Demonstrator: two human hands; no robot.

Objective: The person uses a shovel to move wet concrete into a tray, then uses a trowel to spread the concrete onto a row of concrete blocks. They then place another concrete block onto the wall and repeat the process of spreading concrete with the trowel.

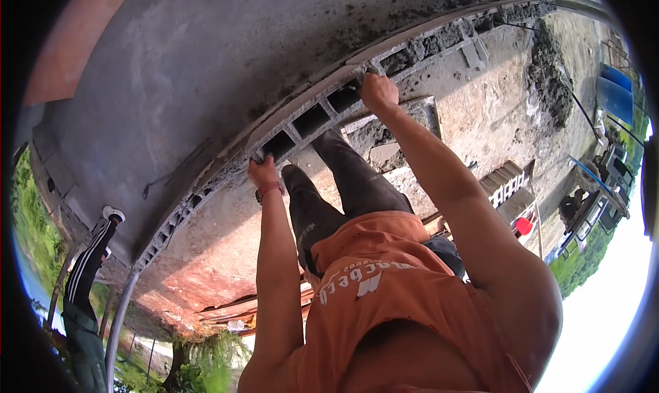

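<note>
- Gripping one end of a hollow concrete block (312, 118) in the head view, the left hand (264, 172) has its fingers curled down over the block's edge; a red wristband (270, 191) sits just below it on the wrist.
- At the block's other end the right hand (379, 92) is closed over the top edge, knuckles up. Its fingertips are hidden behind the block, so the grip seems firm, though I cannot tell how tight it is.
- Between the two hands the block lies in a row of blocks (439, 43), open cells facing up, along the edge of a grey concrete slab (171, 63).
- Below the hands are the person's own orange shirt (384, 290) and dark trousers (343, 180).
- Dark mortar (549, 70) is heaped on the ground to the right, and a stack of blocks (504, 180) stands near a red object (524, 226).
- Another person's legs (89, 256), in striped trousers, show at the left edge, well apart from the hands.
</note>
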